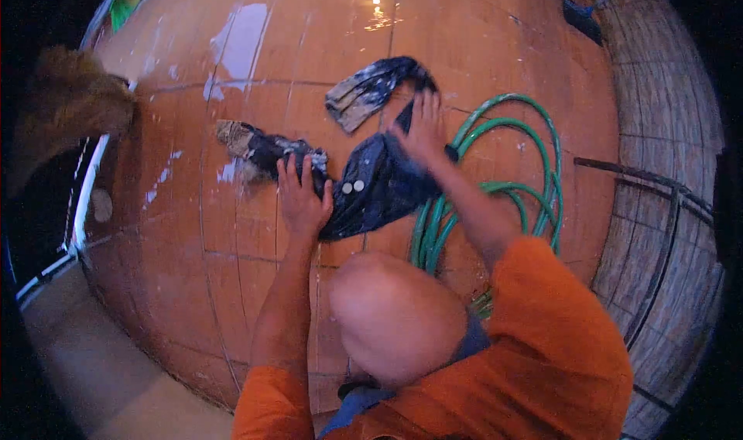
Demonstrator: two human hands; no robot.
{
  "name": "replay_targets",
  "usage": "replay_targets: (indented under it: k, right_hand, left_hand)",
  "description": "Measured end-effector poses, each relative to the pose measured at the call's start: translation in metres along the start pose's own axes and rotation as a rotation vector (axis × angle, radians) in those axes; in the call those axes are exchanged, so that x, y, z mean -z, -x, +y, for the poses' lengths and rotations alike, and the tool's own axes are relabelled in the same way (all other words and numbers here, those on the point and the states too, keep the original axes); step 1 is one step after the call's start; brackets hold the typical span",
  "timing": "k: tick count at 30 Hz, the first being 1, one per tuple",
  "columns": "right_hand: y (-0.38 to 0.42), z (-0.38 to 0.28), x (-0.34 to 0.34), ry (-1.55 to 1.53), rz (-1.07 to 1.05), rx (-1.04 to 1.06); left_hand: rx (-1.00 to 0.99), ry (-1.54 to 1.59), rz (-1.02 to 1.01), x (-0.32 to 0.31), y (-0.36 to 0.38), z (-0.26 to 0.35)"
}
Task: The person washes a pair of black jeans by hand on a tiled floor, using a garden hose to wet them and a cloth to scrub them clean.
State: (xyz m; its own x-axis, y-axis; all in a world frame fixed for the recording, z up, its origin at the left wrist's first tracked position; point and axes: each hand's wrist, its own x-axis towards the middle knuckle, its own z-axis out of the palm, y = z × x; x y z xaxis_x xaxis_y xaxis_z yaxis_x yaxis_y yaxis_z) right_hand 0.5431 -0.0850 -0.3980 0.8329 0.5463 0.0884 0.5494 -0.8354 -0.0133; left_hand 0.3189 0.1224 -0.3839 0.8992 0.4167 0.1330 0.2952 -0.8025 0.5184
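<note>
A dark, wet garment [368, 208] with two pale buttons lies spread on the orange tiled floor. One of its long parts [263, 147] stretches left to a beige end with white suds on it. The other [364, 92] curves up and over, also sudsy and beige at its tip. My left hand [303, 200] rests with its fingers spread on the left part, near the buttons. On the upper right of the cloth lies my right hand [424, 134], fingers stretched out and palm down.
A green hose [551, 161] lies coiled just right of the garment, beside my right forearm. Wet, shiny patches [236, 45] and suds mark the floor at the upper left. A grey textured surface [658, 130] with dark bars borders the right side. My bent knee [395, 316] is close below.
</note>
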Motion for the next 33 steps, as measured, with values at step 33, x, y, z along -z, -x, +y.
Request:
replay_targets:
  k: [33]
  right_hand:
    - [-0.054,0.021,0.003,-0.100,0.076,-0.326]
  left_hand:
    - [-0.367,0.090,-0.176,-0.056,-0.168,0.055]
